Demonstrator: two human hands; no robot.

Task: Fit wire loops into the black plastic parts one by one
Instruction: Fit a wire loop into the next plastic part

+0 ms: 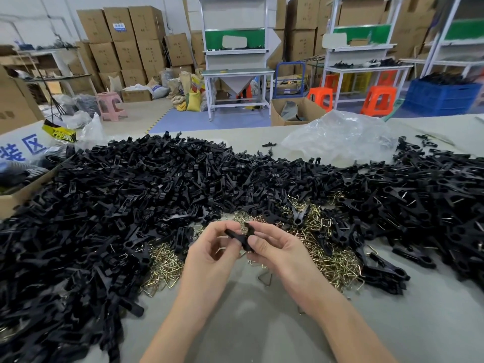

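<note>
Left hand [212, 255], right hand [279, 254]: pinch grip on one black part [231, 233] (more in blue crate [442, 99])

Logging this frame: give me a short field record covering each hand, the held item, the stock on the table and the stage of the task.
left hand: pinches one end of a black plastic part
right hand: grips the same part, thumb on top
loop fitted in held part: cannot tell
wire loops: loose brass-coloured pile beneath and beside the hands
heap of black parts: spread across the table
clear plastic bag: crumpled, behind the heap
</note>
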